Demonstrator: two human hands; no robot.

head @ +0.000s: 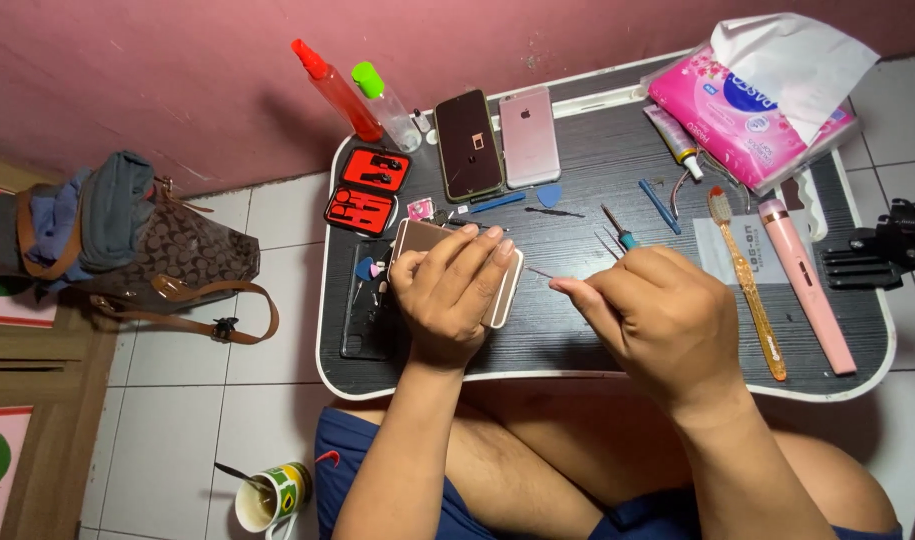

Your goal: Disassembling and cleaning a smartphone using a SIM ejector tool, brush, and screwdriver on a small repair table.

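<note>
Head view: the left hand (449, 292) presses flat, fingers spread, on a gold rectangular smartphone (417, 240) lying face down on the dark worktop (577, 340). Just beside it, the right hand (652, 318) pinches a thin metal pin (539, 272), its tip pointing at the phone's edge.

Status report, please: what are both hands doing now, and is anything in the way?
Left hand flat on gold phone body, pinning it. Right hand pinching thin metal tool, tip at phone's edge. Tweezers and screwdriver lie close by, not blocking.
</note>
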